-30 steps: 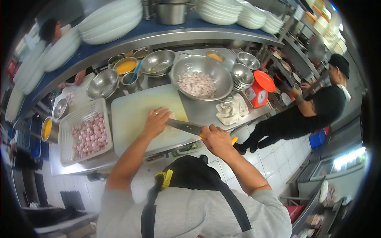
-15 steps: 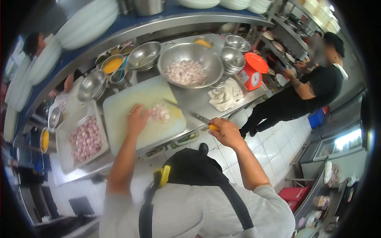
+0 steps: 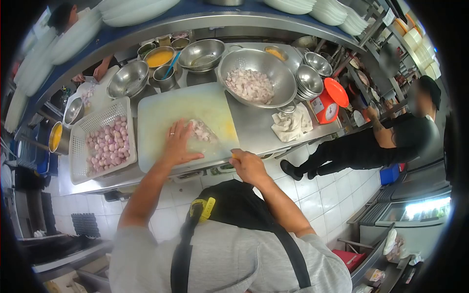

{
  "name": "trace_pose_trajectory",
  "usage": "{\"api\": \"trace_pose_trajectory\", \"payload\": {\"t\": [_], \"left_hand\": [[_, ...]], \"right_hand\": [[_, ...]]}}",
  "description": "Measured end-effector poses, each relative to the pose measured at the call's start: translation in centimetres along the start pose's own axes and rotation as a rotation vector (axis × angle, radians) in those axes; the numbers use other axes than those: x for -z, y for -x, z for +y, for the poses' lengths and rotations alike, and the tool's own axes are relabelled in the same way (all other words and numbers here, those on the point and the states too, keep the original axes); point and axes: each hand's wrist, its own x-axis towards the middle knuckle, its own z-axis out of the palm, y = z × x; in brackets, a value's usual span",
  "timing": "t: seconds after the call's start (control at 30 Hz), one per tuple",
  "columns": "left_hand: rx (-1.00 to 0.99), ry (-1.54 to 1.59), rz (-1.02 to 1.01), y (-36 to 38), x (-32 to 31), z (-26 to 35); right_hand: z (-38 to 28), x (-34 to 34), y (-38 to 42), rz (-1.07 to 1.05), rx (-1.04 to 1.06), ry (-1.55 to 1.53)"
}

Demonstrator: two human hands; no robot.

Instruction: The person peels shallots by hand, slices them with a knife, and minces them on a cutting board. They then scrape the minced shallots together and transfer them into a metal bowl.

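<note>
My right hand (image 3: pixel 249 166) is closed round the yellow handle of a knife (image 3: pixel 223 145) at the near right edge of the cutting board (image 3: pixel 161 110). The blade, partly blurred, reaches left over the board toward a small pile of chopped shallots (image 3: pixel 202 132). Against the left side of that pile lies my left hand (image 3: pixel 177 144), its fingers extended and the thumb stretched out to the right. A ring shows on one finger. Left of the board stands a white plastic basket (image 3: pixel 75 146) of whole peeled shallots (image 3: pixel 108 144).
Behind the board is a large colander (image 3: pixel 283 73) with chopped shallots. A cloth (image 3: pixel 293 122), stacked metal bowls (image 3: pixel 309 80) and a red scale (image 3: pixel 325 106) stand to the right. Metal bowls (image 3: pixel 128 80) line the back. A co-worker (image 3: pixel 391 132) in black stands at right.
The knife has moved left, from beyond the board's right edge to over the board by the chopped pile. My left hand's thumb has spread out. The view has shifted.
</note>
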Motion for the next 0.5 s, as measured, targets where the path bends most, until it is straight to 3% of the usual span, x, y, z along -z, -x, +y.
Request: {"api": "trace_pose_trajectory", "payload": {"t": [0.1,0.2,0.37,0.5], "left_hand": [[0.103,-0.004,0.005,-0.3,0.3,0.0],[0.118,0.081,0.023,-2.6,-0.3,0.8],[0.082,0.165,0.126,-4.7,-2.9,4.5],[0.209,0.095,0.282,-4.7,-4.0,7.2]], "right_hand": [[0.8,2.9,0.9,-0.228,-0.392,-0.518],[4.3,2.6,2.4,-0.319,-0.499,-0.795],[3.5,-0.1,2.2,-0.341,-0.545,-0.938],[1.6,-2.5,0.4,-0.37,-0.51,-0.931]]}}
